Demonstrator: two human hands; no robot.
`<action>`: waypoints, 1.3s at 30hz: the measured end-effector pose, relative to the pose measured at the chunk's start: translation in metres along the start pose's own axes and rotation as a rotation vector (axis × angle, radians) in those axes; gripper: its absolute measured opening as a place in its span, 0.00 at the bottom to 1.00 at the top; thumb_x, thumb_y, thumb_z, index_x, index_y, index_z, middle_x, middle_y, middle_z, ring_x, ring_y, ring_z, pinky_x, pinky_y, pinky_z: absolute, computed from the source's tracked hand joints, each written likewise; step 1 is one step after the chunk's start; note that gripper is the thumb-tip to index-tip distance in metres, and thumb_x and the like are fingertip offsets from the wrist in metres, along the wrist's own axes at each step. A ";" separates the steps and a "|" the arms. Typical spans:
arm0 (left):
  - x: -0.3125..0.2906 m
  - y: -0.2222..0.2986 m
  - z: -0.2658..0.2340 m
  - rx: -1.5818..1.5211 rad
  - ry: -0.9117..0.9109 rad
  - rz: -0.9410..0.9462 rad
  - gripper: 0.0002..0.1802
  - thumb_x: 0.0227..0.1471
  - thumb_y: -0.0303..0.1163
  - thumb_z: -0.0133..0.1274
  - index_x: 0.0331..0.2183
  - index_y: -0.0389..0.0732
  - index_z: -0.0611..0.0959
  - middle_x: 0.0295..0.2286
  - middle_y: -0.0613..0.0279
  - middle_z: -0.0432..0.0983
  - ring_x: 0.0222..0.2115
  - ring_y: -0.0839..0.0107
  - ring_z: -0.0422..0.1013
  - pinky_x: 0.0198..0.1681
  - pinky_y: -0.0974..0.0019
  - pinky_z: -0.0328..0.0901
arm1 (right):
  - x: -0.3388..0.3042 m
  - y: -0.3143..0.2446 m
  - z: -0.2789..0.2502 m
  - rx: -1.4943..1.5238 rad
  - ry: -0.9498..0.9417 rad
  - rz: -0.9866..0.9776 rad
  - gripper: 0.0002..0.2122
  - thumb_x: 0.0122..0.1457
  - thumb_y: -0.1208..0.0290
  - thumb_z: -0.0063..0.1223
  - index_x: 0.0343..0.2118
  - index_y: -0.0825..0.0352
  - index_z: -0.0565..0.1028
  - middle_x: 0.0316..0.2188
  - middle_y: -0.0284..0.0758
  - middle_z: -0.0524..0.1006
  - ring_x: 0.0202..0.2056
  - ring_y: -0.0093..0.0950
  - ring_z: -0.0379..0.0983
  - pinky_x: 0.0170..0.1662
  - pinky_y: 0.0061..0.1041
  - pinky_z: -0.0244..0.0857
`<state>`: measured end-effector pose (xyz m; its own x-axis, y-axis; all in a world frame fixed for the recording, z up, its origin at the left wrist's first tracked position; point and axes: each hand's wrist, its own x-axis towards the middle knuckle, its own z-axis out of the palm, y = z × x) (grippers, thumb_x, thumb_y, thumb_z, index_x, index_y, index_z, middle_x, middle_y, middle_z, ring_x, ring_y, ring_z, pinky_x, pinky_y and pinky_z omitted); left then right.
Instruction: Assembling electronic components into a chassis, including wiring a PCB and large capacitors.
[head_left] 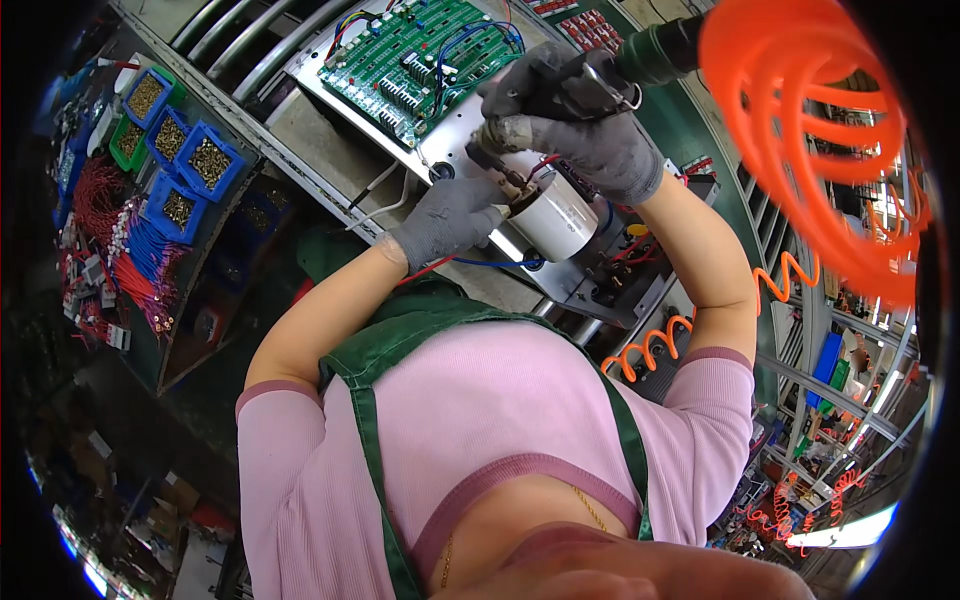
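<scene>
A silver cylindrical capacitor (562, 226) lies tilted on a metal chassis (465, 160), its terminal end turned toward my hands. My right hand (600, 140), in a grey glove, is wrapped round a dark power screwdriver (650, 58) whose tip end points at the terminals. My left hand (450, 222), gloved too, is closed beside the terminal end, fingertips against it. Whatever those fingers pinch is hidden. Red and blue wires run out below the left hand. Farther back on the chassis sits a green circuit board (400, 85) with connectors and bundled wires.
Blue bins (208, 160) of small brass-coloured fasteners stand at the left, near bundles of red and blue wires (140, 265). An orange coiled hose (800, 130) hangs at the upper right. Metal rollers (250, 45) lie behind the chassis.
</scene>
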<state>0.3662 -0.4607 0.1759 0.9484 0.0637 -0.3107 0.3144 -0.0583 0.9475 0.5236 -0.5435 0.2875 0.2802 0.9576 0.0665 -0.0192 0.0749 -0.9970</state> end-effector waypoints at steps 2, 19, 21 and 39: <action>0.000 0.001 0.000 0.017 -0.005 0.032 0.15 0.54 0.34 0.50 0.41 0.35 0.79 0.21 0.62 0.74 0.19 0.78 0.69 0.26 0.70 0.65 | -0.001 0.003 0.001 0.040 0.012 0.008 0.15 0.46 0.85 0.62 0.37 0.69 0.71 0.32 0.34 0.77 0.34 0.23 0.75 0.39 0.26 0.73; -0.002 0.009 0.000 -0.033 0.004 -0.041 0.15 0.53 0.32 0.51 0.41 0.35 0.80 0.23 0.59 0.75 0.19 0.76 0.70 0.27 0.68 0.67 | 0.000 -0.005 -0.002 -0.124 0.087 0.031 0.14 0.50 0.78 0.61 0.39 0.68 0.71 0.35 0.34 0.76 0.36 0.23 0.74 0.41 0.26 0.72; -0.001 0.008 0.000 0.000 0.007 -0.027 0.16 0.52 0.33 0.51 0.41 0.35 0.79 0.23 0.58 0.75 0.19 0.75 0.70 0.27 0.68 0.67 | -0.001 -0.005 -0.002 -0.164 0.069 0.035 0.12 0.52 0.78 0.58 0.40 0.68 0.71 0.36 0.35 0.76 0.37 0.25 0.74 0.42 0.27 0.72; 0.011 0.093 -0.059 0.683 0.542 0.773 0.40 0.36 0.39 0.63 0.52 0.39 0.68 0.41 0.51 0.70 0.37 0.52 0.71 0.38 0.57 0.68 | -0.003 -0.026 -0.006 0.331 0.197 -0.117 0.15 0.50 0.85 0.54 0.42 0.68 0.70 0.37 0.36 0.75 0.43 0.26 0.72 0.44 0.28 0.69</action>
<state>0.4034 -0.4071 0.2651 0.8070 0.1848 0.5609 -0.2253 -0.7817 0.5816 0.5285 -0.5501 0.3132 0.4770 0.8680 0.1383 -0.2756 0.2971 -0.9142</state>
